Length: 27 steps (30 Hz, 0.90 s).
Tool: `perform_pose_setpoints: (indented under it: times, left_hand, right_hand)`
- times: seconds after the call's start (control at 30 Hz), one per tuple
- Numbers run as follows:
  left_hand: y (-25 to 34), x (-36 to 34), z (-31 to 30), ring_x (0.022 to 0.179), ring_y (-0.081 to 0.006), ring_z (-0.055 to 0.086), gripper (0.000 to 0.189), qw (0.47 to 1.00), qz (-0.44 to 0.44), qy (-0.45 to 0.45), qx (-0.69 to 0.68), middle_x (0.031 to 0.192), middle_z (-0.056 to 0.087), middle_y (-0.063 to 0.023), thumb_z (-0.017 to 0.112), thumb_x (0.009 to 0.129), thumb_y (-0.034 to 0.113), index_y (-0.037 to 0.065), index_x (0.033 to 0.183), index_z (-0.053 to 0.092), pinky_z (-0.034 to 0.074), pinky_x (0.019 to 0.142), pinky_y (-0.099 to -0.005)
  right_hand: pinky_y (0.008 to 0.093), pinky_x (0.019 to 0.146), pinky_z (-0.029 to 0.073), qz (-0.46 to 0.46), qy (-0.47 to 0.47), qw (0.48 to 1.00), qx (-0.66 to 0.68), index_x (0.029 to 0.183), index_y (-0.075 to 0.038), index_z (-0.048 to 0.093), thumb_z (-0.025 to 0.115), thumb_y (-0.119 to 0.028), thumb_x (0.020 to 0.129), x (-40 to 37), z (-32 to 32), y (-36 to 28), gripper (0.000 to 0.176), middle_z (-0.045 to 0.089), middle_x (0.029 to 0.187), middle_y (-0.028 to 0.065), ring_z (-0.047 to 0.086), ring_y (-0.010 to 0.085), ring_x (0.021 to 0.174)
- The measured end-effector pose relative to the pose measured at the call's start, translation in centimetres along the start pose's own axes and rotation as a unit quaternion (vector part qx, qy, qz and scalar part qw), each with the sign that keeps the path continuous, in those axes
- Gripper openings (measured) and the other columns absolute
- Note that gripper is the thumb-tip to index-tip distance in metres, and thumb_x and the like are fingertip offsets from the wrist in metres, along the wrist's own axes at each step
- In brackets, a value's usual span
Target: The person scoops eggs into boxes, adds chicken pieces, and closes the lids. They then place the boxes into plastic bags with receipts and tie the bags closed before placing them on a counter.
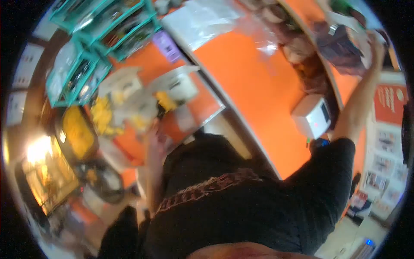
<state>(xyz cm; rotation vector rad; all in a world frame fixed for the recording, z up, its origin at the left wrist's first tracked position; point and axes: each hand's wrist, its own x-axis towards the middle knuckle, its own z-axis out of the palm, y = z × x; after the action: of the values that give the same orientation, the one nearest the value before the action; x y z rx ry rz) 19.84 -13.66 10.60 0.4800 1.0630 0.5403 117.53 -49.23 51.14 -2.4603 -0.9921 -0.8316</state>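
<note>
Smeared by motion, my left hand (156, 137) is low over the left orange table, close to a blurred cluster of white and yellow pieces. A bright yellow piece (165, 102) lies just beyond it, and a yellow pile (101, 113) sits farther left. My right arm stretches far out to the right. At its end my right hand (377, 46) is beside a pale, sheet-like thing (361, 39) and a dark grey bundle (340, 48). Blur hides the fingers of both hands, so what they hold, if anything, does not show.
Teal trays (92, 36) of small items stand at upper left, near a purple box (166, 45). A white boxy device (311, 115) stands on the middle orange table (246, 77). Clear plastic bags (200, 21) lie at its far end. A lit lamp (39, 149) glows at left.
</note>
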Motion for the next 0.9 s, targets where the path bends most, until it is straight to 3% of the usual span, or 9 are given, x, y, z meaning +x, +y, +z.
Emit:
perform_pose_setpoints:
  times: [0.1,0.2,0.27,0.4,0.5,0.57,0.63,0.67,0.9]
  left_hand:
    - [-0.4,1.4,0.5,0.049,-0.0035,0.033,0.012,0.999,0.020,0.033,0.035,0.061,0.037,0.0097,0.058,0.101,0.026,0.017,0.093,0.060,0.026,0.044,-0.0206]
    - [-0.9,3.2,-0.9,0.051,-0.0030,0.032,0.014,0.996,0.047,-0.005,0.081,0.063,0.036,0.0096,0.057,0.101,0.025,0.017,0.091,0.061,0.026,0.046,-0.0211]
    - [-1.2,4.1,-1.1,0.051,-0.0032,0.031,0.014,0.992,0.043,-0.012,0.118,0.064,0.035,0.0097,0.057,0.102,0.025,0.016,0.093,0.063,0.025,0.046,-0.0219]
    - [-3.7,8.0,-5.2,0.055,-0.0059,0.041,0.020,0.993,0.070,0.017,0.095,0.069,0.049,0.0072,0.057,0.101,0.028,0.012,0.107,0.067,0.032,0.048,-0.0227]
    - [-4.1,8.2,-4.1,0.059,-0.0080,0.048,0.026,0.989,0.091,0.049,0.104,0.076,0.057,0.0041,0.056,0.100,0.032,0.009,0.108,0.064,0.038,0.052,-0.0233]
    - [-4.5,9.8,-6.3,0.055,-0.0046,0.041,0.012,0.998,0.065,-0.017,0.003,0.068,0.045,0.0077,0.057,0.101,0.023,0.011,0.102,0.061,0.032,0.049,-0.0212]
    - [-5.7,11.6,-7.4,0.051,-0.0052,0.035,0.011,0.989,0.125,0.006,0.075,0.064,0.039,0.0093,0.058,0.101,0.022,0.012,0.099,0.061,0.029,0.046,-0.0221]
    - [-6.8,12.5,-7.9,0.049,-0.0053,0.034,0.011,0.989,0.137,0.038,0.045,0.063,0.039,0.0096,0.058,0.102,0.022,0.012,0.099,0.061,0.028,0.045,-0.0228]
    - [-6.1,8.1,-3.2,0.048,-0.0048,0.033,0.013,0.995,0.047,0.077,-0.047,0.062,0.040,0.0089,0.056,0.103,0.023,0.013,0.097,0.061,0.026,0.044,-0.0244]
  right_hand:
    - [0.0488,0.085,0.047,-0.043,0.216,0.966,-0.133,0.119,0.001,0.056,0.056,-0.037,0.096,-6.1,-3.9,-15.9,0.044,0.062,0.109,0.0234,0.061,0.0384,0.099]
    - [0.0546,0.085,0.045,-0.075,0.349,0.931,-0.070,0.114,0.008,0.053,0.057,-0.033,0.098,-15.1,-3.3,-31.9,0.044,0.058,0.107,0.0307,0.058,0.0460,0.096]
    - [0.0430,0.083,0.050,0.003,0.234,0.959,0.162,0.105,-0.001,0.065,0.063,-0.032,0.095,-21.9,1.6,-36.3,0.033,0.066,0.103,0.0203,0.063,0.0354,0.095]
    - [0.0456,0.088,0.046,-0.027,-0.096,0.924,0.370,0.113,-0.002,0.061,0.065,-0.028,0.089,-37.6,13.6,-49.6,0.035,0.061,0.110,0.0219,0.058,0.0377,0.103]
    - [0.0475,0.092,0.043,-0.078,-0.309,0.843,0.433,0.118,-0.003,0.058,0.067,-0.025,0.085,-47.8,20.8,-59.6,0.041,0.057,0.116,0.0230,0.054,0.0395,0.108]
    - [0.0487,0.095,0.041,-0.098,-0.392,0.823,0.399,0.122,-0.003,0.056,0.068,-0.023,0.082,-52.4,24.3,-62.6,0.046,0.054,0.119,0.0238,0.051,0.0407,0.112]
    - [0.0500,0.098,0.039,-0.086,-0.427,0.831,0.345,0.125,-0.003,0.054,0.069,-0.021,0.079,-56.1,26.2,-64.3,0.052,0.052,0.123,0.0246,0.048,0.0419,0.116]
    - [0.0488,0.091,0.043,-0.056,-0.255,0.910,0.321,0.122,0.000,0.053,0.068,-0.014,0.080,-59.0,26.5,-65.4,0.047,0.054,0.113,0.0244,0.052,0.0409,0.108]
    - [0.0505,0.096,0.041,-0.055,-0.325,0.874,0.356,0.126,-0.001,0.049,0.061,-0.016,0.090,-62.7,30.3,-64.7,0.041,0.048,0.116,0.0252,0.050,0.0441,0.112]
